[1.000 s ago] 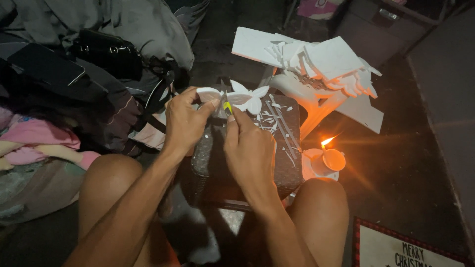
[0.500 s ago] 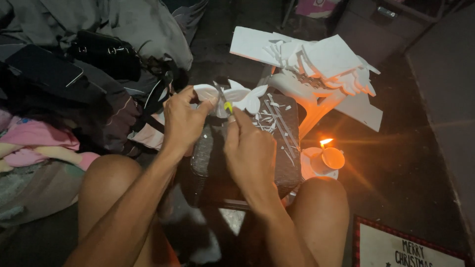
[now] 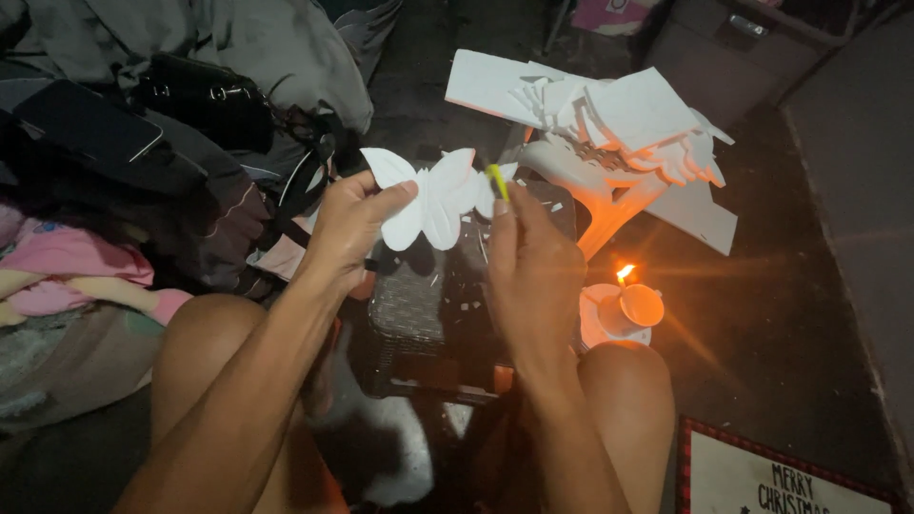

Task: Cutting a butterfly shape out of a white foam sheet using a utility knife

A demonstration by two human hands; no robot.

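Observation:
My left hand (image 3: 347, 228) holds up a white butterfly-shaped cutout (image 3: 433, 195) by its left wing. My right hand (image 3: 533, 262) is closed around a thin yellow-green tool (image 3: 497, 181), whose tip touches the cutout's right wing. Both hands hover over a dark woven box (image 3: 419, 305) sprinkled with small white scraps, set between my bare knees.
A lit candle (image 3: 624, 305) on a white holder burns right of my right hand. Behind it a white stool (image 3: 595, 186) carries stacked white foam sheets and cutouts (image 3: 609, 114). Clothes and a black bag (image 3: 205, 90) lie at left. A framed sign (image 3: 790, 476) sits bottom right.
The left hand has turned and lifted the white cutout so its butterfly shape now faces me flat. The right hand stays against its right edge with the tool.

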